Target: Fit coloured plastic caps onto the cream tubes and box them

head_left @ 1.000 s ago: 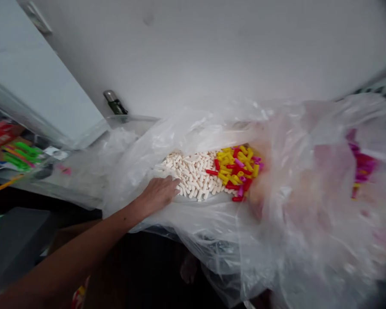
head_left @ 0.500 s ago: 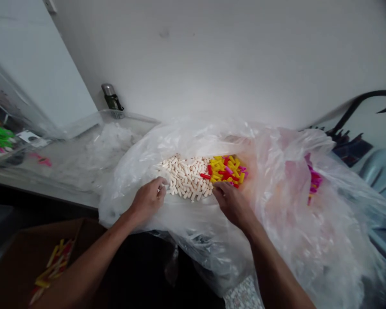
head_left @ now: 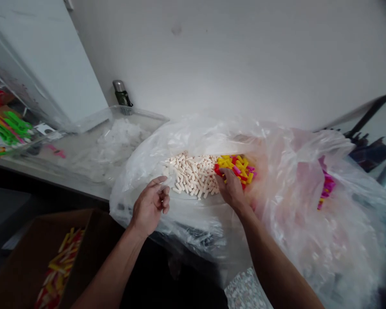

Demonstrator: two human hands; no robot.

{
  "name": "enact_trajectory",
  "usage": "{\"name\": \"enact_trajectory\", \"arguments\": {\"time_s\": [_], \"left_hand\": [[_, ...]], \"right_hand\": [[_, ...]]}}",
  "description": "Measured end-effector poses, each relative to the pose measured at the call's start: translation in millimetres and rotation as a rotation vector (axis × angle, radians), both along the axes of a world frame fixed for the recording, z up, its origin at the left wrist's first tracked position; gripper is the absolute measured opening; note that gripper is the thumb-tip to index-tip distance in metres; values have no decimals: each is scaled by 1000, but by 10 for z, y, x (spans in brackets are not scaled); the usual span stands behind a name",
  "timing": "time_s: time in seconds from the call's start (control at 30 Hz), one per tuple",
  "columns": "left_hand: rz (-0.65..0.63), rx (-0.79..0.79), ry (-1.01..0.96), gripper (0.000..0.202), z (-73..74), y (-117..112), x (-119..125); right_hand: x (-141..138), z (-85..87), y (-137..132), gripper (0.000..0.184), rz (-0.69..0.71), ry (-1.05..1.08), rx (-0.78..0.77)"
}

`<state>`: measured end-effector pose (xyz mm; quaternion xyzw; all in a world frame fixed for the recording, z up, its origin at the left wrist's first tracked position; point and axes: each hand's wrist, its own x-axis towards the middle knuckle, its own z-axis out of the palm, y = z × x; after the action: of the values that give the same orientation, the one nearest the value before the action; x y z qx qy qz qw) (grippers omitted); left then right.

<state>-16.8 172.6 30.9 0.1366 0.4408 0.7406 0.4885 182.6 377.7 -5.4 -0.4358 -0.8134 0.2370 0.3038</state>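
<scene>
My left hand (head_left: 150, 205) is raised over the near left edge of the clear plastic bag (head_left: 125, 184). Its palm is turned inward, its fingers are loosely bent and apart, and nothing shows in them. Beside it, inside the bag's mouth, lies a heap of cream-white short rods (head_left: 194, 176). To their right are yellow, red and pink short plastic tubes (head_left: 239, 165). My right hand (head_left: 232, 189) reaches to where the two heaps meet, fingers closed at a red plastic tube (head_left: 217, 169). The fingertips partly hide what they pinch.
A cardboard box (head_left: 22, 253) with red and yellow pieces stands low at left. Clear film (head_left: 116, 141) covers the table toward a dark flask (head_left: 122, 96) by the wall. Green pieces (head_left: 14, 128) lie far left; another bulky plastic bag (head_left: 309, 240) fills the right.
My left hand has turned and its fingers have spread from a pinch. My right hand has moved up to the coloured tubes; the single red tube on the white rods no longer shows. The view has shifted left.
</scene>
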Motion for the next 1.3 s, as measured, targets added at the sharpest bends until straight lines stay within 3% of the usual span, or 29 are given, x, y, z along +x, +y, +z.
{"name": "enact_trajectory", "arguments": {"time_s": [0.13, 0.2, 0.23, 0.3, 0.47, 0.53, 0.6, 0.7, 0.8, 1.03, 1.17, 1.3], "left_hand": [[25, -7, -156, 41, -74, -11, -18], [28, -17, -184, 42, -95, 12, 27], [24, -18, -195, 43, -100, 22, 54], [16, -13, -219, 45, -102, 28, 100], [14, 17, -293, 47, -97, -40, 123], [10, 29, -327, 46, -89, -79, 107], [-2, 41, -358, 44, -73, -115, 85], [-21, 63, -402, 40, -44, -156, 40], [-34, 94, -439, 38, -39, -183, -10], [-27, 111, -457, 37, -182, -145, -2], [-19, 83, -438, 38, -225, -126, 43], [12, 58, -393, 40, -204, -183, 35]], "right_hand": [[10, 72, -152, 28, 24, 617, -515], [-74, 123, -160, 28, 45, 767, -677], [-131, 145, -134, 27, 46, 763, -676], [-265, 175, -28, 25, 21, 615, -524], [-660, 154, 315, 36, 47, -158, 46], [-819, 125, 388, 38, 87, -381, 100], [-948, 106, 414, 36, 96, -468, 89], [-1028, 122, 391, 32, 81, -501, 79], [-933, 168, 311, 32, 74, -481, 103], [-440, 203, -109, 41, 222, 58, -199], [-341, 229, -250, 39, 206, 52, -116], [-283, 199, -209, 36, 125, 2, -80]]}}
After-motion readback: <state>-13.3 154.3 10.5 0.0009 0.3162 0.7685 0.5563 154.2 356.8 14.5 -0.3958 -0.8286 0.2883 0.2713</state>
